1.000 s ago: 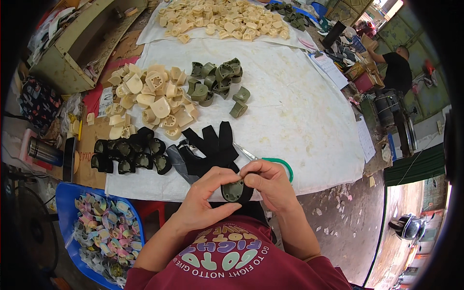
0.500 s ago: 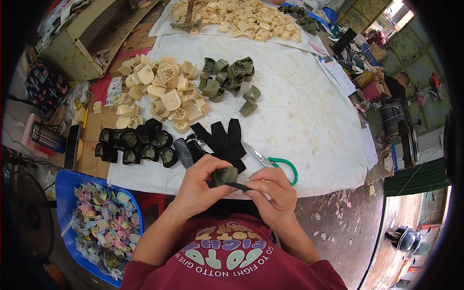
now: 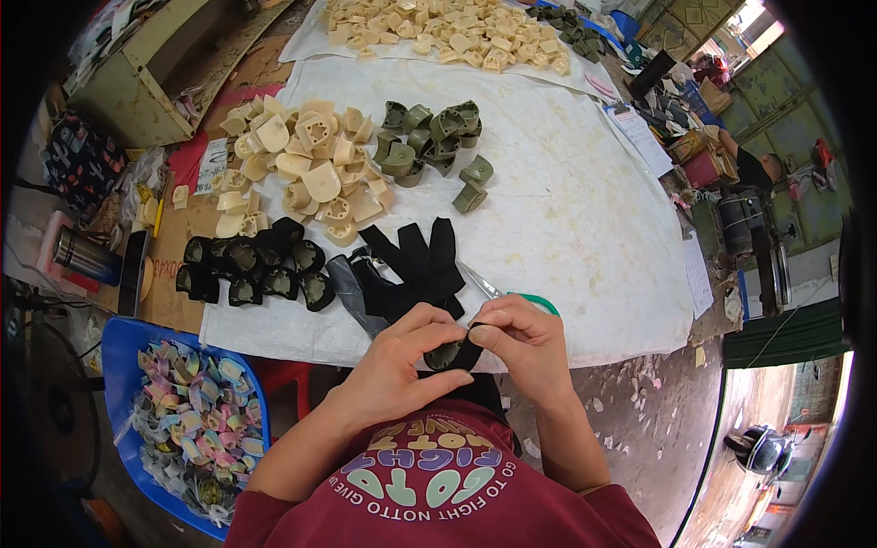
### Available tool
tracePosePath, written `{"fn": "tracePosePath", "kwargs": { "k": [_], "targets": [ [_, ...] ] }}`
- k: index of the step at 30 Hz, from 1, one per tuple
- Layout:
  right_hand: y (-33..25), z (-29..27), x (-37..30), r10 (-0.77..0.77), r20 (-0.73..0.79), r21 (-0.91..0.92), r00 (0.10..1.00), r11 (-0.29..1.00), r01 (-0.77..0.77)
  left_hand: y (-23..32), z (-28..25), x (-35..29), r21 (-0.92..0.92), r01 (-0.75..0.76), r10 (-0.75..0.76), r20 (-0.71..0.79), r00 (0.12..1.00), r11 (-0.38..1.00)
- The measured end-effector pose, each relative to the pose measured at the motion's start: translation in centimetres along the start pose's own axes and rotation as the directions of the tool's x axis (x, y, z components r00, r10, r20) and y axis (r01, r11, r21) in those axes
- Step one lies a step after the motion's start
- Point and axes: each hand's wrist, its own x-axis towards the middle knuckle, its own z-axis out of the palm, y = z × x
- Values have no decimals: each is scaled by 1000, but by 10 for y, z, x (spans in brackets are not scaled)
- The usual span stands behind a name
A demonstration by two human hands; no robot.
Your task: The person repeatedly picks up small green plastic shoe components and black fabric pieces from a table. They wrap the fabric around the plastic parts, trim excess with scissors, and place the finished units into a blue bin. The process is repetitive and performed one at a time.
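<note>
My left hand (image 3: 397,363) grips an olive-green moulded plastic piece (image 3: 445,354), shaped like a shoe heel, between thumb and fingers, its hollow side partly showing. A black fabric strip (image 3: 470,353) lies against the piece's right side. My right hand (image 3: 525,352) pinches the strip's upper end between thumb and fingertips. Just beyond my hands, several black fabric strips (image 3: 416,265) lie fanned on the white cloth (image 3: 566,219). Scissors (image 3: 539,302) with green handles rest beside them, partly hidden behind my right hand.
Black-covered heel pieces (image 3: 242,258) stand in rows at the left. Behind them are piles of cream pieces (image 3: 320,183) and olive ones (image 3: 445,128). A blue tub (image 3: 265,402) of colourful pieces stands low at the left. Another person (image 3: 754,167) is at the far right.
The olive heel piece has been turned and shifted slightly right. The black strip, earlier stretched out below it, now bends up along its right side. My right hand has closed in on the piece.
</note>
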Motion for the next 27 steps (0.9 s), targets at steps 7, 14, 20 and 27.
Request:
{"fn": "tracePosePath", "kwargs": {
  "k": [7, 14, 20, 27],
  "targets": [
    [-16, 1, 4, 116, 85, 212, 990, 968, -132, 0, 12, -1, 107, -147, 156, -78, 985, 983],
    [-16, 12, -6, 34, 170, 186, 985, 980, -66, -4, 9, -5, -440, 48, -93, -81, 992, 897],
    [-21, 13, -5, 12, 133, -14, 991, 1000, -10, -7, 2, -2, -20, -119, 115, -162, 980, 993],
    [-15, 9, -1, -198, 208, -172, 958, 957, 235, -9, -4, 1, 49, -111, 116, -129, 985, 993]
  ]
}}
